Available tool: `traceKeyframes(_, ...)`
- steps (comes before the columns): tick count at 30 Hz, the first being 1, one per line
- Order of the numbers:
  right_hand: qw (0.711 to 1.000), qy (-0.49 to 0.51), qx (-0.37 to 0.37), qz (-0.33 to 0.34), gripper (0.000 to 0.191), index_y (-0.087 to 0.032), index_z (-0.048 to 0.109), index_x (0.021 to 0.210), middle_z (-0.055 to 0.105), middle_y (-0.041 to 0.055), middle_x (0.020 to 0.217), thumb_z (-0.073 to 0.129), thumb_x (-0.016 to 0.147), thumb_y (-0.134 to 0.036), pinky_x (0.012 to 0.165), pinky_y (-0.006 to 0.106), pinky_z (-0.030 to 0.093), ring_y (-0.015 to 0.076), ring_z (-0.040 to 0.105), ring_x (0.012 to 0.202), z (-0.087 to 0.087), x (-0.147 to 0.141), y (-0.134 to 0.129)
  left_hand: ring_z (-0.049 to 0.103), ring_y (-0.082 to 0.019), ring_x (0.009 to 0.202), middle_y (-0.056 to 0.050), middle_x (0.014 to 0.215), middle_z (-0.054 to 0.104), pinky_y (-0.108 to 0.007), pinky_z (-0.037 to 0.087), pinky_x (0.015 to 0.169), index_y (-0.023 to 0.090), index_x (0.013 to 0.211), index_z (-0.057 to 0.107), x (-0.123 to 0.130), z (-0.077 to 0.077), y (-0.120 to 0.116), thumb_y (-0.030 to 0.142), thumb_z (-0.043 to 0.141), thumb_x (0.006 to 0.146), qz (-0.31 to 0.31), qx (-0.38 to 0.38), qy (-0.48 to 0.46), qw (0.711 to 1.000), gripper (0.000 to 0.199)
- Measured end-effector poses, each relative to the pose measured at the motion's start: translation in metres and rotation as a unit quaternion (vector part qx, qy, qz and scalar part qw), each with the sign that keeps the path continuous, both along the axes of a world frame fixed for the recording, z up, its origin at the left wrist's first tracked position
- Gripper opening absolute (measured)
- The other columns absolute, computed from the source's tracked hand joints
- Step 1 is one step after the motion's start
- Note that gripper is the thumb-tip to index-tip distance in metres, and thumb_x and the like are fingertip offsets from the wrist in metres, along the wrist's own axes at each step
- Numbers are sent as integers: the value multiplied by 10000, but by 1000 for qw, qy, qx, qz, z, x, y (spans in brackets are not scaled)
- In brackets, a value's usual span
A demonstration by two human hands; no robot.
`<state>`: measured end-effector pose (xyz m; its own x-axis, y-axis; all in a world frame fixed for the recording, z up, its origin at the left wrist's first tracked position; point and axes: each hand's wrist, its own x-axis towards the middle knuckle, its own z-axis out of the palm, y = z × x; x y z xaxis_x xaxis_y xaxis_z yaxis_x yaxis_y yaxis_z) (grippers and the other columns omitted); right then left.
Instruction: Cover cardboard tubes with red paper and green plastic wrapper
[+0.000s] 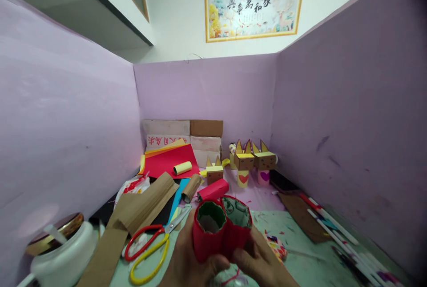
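Note:
Two red paper-covered tubes stand side by side in my hands, their open ends facing up. My left hand [187, 256] wraps round the left red tube [208, 238], thumb across its front. The right red tube [236, 233], greenish and patterned inside, is held by my right hand [258, 258], with the thumb near the seam between the tubes. Just behind them lies a red paper roll [213, 190]. Scissors [165, 233] with one red and one yellow handle lie open to the left of my left hand.
Brown cardboard [143, 209], a brown roll [191, 188], red paper [163, 162] and a yellow roll [183, 168] lie left and behind. Cardboard animal figures [244, 162] stand at the back. A white pot [65, 251] is left; pens [333, 225] lie right. Purple panels surround the workspace.

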<state>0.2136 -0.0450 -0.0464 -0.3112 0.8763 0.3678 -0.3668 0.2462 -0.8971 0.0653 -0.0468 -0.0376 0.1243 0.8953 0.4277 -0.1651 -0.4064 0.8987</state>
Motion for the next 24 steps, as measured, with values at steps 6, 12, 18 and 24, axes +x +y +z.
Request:
traceKeyframes(6,999,13,-18,-30,602,-265,627,1123,667,82,1109,764,609,-548,947,418,433,307,579,1092,6,-3,-4,600,-343,923,-114,975,675,-384,477,792,196,1051,622,-7,-6,2,272,833,543,-33,-29,31,999,556)
traceKeyframes(12,998,26,-38,-32,504,-255,657,1062,687,67,1059,804,603,-406,898,407,467,296,608,1025,3,-2,-2,598,-337,924,-89,936,674,-369,467,792,218,1006,631,-8,-10,0,133,829,489,-2,-66,20,998,560)
traceKeyframes(18,998,41,-48,-13,533,-267,635,1102,684,56,1067,803,605,-360,897,398,467,286,612,1027,2,-2,-3,602,-272,838,-27,867,674,-311,476,743,225,947,650,-8,2,-5,41,771,483,69,-30,105,992,513)
traceKeyframes(24,999,12,-42,-15,512,-243,627,1098,682,61,1047,789,626,-359,868,387,469,274,615,980,1,-1,-2,614,-240,827,-18,871,674,-288,487,725,231,967,629,-9,-2,-3,58,752,514,46,-29,111,992,500)
